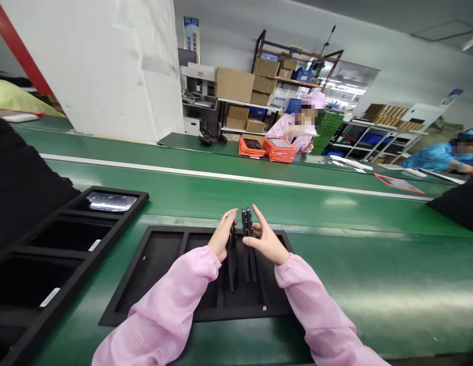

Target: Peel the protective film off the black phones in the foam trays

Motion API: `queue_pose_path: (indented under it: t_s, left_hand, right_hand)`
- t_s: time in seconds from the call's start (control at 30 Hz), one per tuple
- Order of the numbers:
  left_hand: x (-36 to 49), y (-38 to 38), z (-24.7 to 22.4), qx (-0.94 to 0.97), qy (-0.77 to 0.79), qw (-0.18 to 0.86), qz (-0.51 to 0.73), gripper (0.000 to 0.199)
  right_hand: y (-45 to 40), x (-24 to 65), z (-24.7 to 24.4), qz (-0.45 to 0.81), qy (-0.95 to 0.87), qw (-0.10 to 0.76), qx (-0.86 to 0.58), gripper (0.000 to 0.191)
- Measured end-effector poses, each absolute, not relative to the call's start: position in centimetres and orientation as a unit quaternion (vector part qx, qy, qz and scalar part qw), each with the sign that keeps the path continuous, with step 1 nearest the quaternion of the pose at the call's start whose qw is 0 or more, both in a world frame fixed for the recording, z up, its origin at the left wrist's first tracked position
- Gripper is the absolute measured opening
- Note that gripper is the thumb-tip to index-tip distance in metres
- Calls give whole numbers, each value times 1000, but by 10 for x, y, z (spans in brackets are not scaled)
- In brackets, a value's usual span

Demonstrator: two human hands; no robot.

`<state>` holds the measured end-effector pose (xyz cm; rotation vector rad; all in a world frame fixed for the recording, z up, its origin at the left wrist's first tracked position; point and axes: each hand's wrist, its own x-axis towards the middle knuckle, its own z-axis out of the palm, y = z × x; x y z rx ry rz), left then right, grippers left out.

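Observation:
My left hand point(224, 236) is closed on a thin, dark phone-like device point(232, 264), held upright on its edge. My right hand point(267, 241) grips two similar phone-like devices point(247, 262) standing side by side, thumb on the near side and fingers behind. A narrow gap separates the left device from the right pair. Both hands are above a black foam tray point(164, 317) divided into compartments, which lies on the green work surface. My forearms and the devices cover part of the tray. The undersides of the devices are seen edge-on, so their faces are hidden.
At left, another black foam tray point(118, 231) holds a glossy screen-like piece point(111, 202). Black cloth point(23, 178) lies beyond it. Across the green bench point(175, 185), a person in pink point(284, 124) stands behind orange-edged stacks point(278, 151). A person in blue point(431, 156) works at right.

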<state>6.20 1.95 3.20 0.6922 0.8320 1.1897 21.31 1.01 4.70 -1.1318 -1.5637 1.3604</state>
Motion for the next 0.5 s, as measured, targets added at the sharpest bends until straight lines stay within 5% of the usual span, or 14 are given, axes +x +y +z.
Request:
queue_pose_path:
  t_s: [0.5]
  left_hand:
    - [70,3,17,263,367,712,538,45]
  right_hand:
    - [-9,204,1,634,-534,342,-442,119]
